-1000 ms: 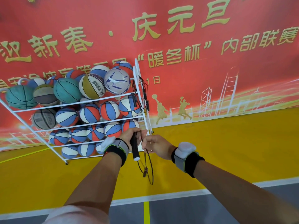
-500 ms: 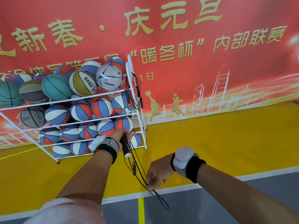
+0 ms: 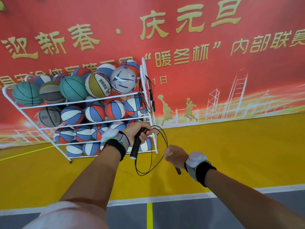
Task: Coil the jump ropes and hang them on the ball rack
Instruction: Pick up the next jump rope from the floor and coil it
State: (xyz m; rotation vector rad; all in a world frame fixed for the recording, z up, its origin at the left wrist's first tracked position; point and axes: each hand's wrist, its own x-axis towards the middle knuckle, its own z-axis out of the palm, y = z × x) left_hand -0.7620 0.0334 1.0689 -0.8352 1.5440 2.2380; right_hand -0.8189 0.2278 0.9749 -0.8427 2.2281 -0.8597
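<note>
My left hand (image 3: 137, 133) grips a black jump-rope handle (image 3: 135, 148) upright, together with the top of several thin black rope loops (image 3: 149, 160) that hang below it. My right hand (image 3: 175, 154) pinches the rope to the right of the loops, and the second black handle (image 3: 178, 171) pokes out under its wrist. Both hands are just in front of the right end of the white wire ball rack (image 3: 149, 103). Another black jump rope (image 3: 149, 95) hangs coiled on that end's upright frame.
The rack holds several basketballs (image 3: 73, 88) on three tiers and stands on small casters on the yellow floor (image 3: 231, 146). A red banner wall (image 3: 198, 63) runs behind it. A white line and grey floor (image 3: 198, 215) lie near my feet.
My right hand, which had pulled the rope down and away, has come back up toward the left hand with the second handle. More loops now hang from the left hand.
</note>
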